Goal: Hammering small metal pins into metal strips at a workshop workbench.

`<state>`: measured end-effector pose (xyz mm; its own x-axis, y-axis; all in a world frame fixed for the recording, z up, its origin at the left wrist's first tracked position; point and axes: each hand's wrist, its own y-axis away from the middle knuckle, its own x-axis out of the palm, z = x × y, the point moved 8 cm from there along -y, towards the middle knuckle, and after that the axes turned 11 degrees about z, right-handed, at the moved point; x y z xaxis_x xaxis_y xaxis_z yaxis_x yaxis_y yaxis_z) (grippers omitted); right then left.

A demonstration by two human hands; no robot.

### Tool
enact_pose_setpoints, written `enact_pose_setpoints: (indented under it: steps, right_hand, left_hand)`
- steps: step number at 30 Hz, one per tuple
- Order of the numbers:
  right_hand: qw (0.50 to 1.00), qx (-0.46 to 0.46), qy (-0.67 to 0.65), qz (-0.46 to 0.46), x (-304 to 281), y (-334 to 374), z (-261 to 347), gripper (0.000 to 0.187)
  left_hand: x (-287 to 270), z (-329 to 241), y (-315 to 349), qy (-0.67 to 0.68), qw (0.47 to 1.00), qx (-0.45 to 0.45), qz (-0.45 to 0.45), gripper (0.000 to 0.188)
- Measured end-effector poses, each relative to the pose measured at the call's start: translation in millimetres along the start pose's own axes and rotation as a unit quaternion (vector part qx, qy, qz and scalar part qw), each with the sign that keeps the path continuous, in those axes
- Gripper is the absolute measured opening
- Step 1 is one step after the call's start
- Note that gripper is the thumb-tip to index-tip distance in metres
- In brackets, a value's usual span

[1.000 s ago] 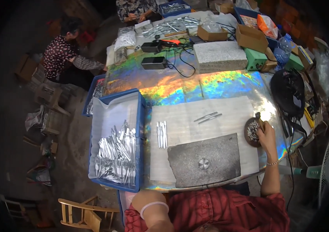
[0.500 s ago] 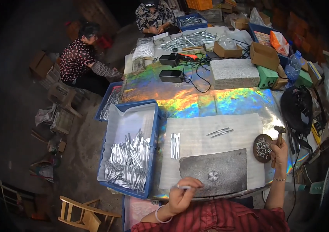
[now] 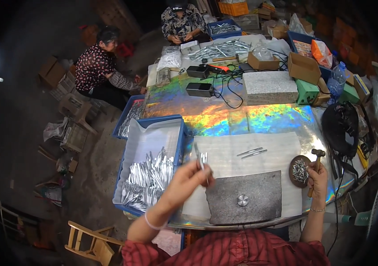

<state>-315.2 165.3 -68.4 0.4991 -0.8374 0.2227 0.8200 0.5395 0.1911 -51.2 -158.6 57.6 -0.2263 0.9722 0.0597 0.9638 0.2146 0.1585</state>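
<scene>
My left hand is closed on a slim silver metal rod, which sticks up from the fingers. It hovers over a short row of similar rods, hiding most of them. In my right hand is a small hammer, gripped by its wooden handle with the head up. Beside that hand sits a brown bowl of small metal pins. A round metal disc lies on the dark grey plate in front of me. Farther off, two thin rods rest on the white sheet.
A blue crate full of silver rods stands left of the sheet. Across the table are black boxes with cables, a stone block, cartons and a rod pile. Two other people sit beyond the table.
My left hand has moved forward and left, away from the table's near edge to the rod row, still holding the rod. My right hand keeps the hammer, slightly lower. The view has shifted a little.
</scene>
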Motion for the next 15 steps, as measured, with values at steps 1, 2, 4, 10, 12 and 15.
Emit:
enact_pose_setpoints:
  steps: [1,2,4,10,12,15]
  right_hand:
    - [1.000,-0.004,-0.008,0.005,0.5,-0.8,-1.8,0.018]
    - [1.000,-0.006,-0.009,0.007,2.7,-0.4,-1.0,0.018]
    - [1.000,0.007,-0.017,0.004,7.8,4.0,-0.5,0.017]
    - [1.000,0.014,-0.019,0.003,22.8,9.4,-0.8,0.018]
    - [1.000,0.007,-0.016,0.005,19.8,12.1,0.7,0.018]
    - [1.000,0.009,-0.018,-0.007,18.9,15.5,5.7,0.015]
  left_hand:
    - [-12.9,-4.5,-16.2,-0.020,1.000,-0.005,-0.008,0.019]
    - [-25.0,-8.3,-34.4,-0.028,0.999,-0.015,-0.010,0.022]
    - [-59.3,3.7,-75.2,0.002,0.998,-0.053,-0.029,0.021]
    - [-165.2,55.5,-182.2,0.083,0.982,-0.126,-0.112,0.017]
    - [-189.8,72.3,-217.9,0.096,0.978,-0.119,-0.145,0.019]
    - [-216.7,84.6,-249.0,0.109,0.971,-0.101,-0.189,0.022]
